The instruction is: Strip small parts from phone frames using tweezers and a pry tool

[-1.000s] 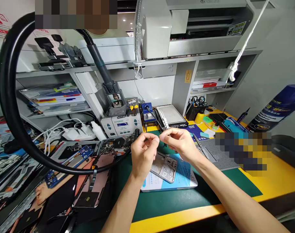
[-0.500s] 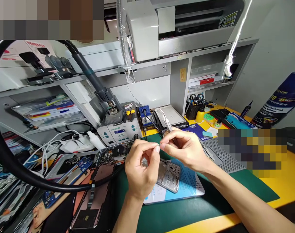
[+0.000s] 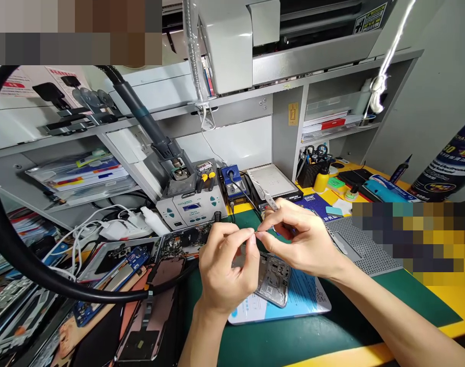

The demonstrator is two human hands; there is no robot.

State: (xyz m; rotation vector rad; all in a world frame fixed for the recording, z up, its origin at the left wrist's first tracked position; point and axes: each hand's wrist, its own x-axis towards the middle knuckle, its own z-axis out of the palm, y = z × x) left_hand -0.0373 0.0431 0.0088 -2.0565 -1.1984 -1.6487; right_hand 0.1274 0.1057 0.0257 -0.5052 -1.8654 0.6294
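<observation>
As the left hand (image 3: pixel 223 265) pinches its grip closed, the right hand (image 3: pixel 301 242) clasps one tweezers (image 3: pixel 269 201).

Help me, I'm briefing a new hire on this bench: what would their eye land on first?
First the two hands mid-frame, left hand and right hand, fingertips meeting on a tiny part, the right also gripping tweezers, above a bare phone frame on the green mat. Then the thick black hose looping across the left over a heap of opened phones.
</observation>
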